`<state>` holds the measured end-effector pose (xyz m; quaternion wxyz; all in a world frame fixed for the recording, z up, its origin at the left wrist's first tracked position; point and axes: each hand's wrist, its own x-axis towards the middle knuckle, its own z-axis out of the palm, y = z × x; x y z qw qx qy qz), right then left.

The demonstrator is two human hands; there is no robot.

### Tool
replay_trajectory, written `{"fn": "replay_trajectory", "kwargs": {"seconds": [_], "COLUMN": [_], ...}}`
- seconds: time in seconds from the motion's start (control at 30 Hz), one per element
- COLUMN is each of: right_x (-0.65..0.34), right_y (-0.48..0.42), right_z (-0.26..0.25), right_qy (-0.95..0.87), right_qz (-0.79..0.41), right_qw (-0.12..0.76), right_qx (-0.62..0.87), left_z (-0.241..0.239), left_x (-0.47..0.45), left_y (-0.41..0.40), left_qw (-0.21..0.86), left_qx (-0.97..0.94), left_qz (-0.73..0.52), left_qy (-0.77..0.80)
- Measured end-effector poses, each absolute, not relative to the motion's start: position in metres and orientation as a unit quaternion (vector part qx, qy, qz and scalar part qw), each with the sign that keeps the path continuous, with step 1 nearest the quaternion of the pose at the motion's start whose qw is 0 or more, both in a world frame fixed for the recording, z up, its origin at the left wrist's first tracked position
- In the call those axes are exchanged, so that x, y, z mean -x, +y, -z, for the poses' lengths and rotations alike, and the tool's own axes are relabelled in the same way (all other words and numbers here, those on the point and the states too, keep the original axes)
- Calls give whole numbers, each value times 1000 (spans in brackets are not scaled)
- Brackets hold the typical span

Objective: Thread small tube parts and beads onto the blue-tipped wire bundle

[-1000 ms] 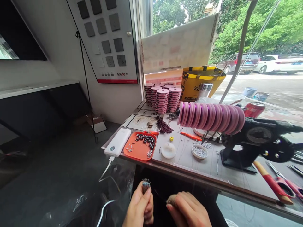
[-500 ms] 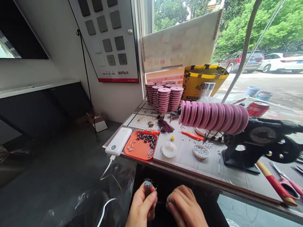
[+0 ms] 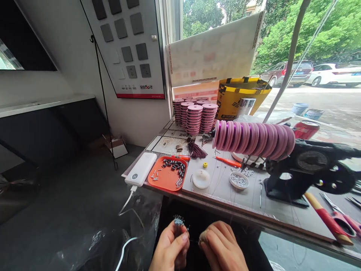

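My left hand (image 3: pixel 169 248) is closed around a small bundle of thin grey pins (image 3: pixel 178 222) that sticks up from between thumb and fingers. My right hand (image 3: pixel 222 248) is curled shut right beside it, pinching a small brownish piece (image 3: pixel 202 237) at its fingertips; I cannot make out what that piece is. Both hands sit low, below the front edge of the worktable (image 3: pixel 225 210). A row of pink spools (image 3: pixel 254 137) rides on a black winding machine (image 3: pixel 307 169) at the right of the table.
On the table lie an orange tray (image 3: pixel 166 177) of small dark parts, a white power bank (image 3: pixel 141 169) with its cable hanging, a white dish of beads (image 3: pixel 238 180), stacked pink spools (image 3: pixel 196 116), a yellow bag (image 3: pixel 239 96), a red can (image 3: pixel 306 130) and red-handled tools (image 3: pixel 327 220).
The hands have drawn slightly closer together and the left hand's pin bundle sits a little lower. The view shifted a little; things on the table stayed where they were.
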<state>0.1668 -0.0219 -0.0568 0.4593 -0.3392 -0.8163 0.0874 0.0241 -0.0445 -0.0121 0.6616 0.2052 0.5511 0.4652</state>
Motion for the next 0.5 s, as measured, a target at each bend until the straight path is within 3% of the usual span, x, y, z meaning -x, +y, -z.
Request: {"fn": "replay_trajectory", "kwargs": {"seconds": [0.2, 0.5], "right_x": [-165, -168], "right_y": [-26, -26], "right_z": [61, 58], "right_qy": [-762, -765], "right_qz": [-103, -97], "right_qw": [470, 460], "right_qx": [433, 440], "left_z": [9, 14], "left_x": [-22, -17], "left_y": [-45, -50], "left_qw": [656, 472], "left_qx": [-236, -378], "left_qz": [-458, -484], "left_qy": [552, 632]}}
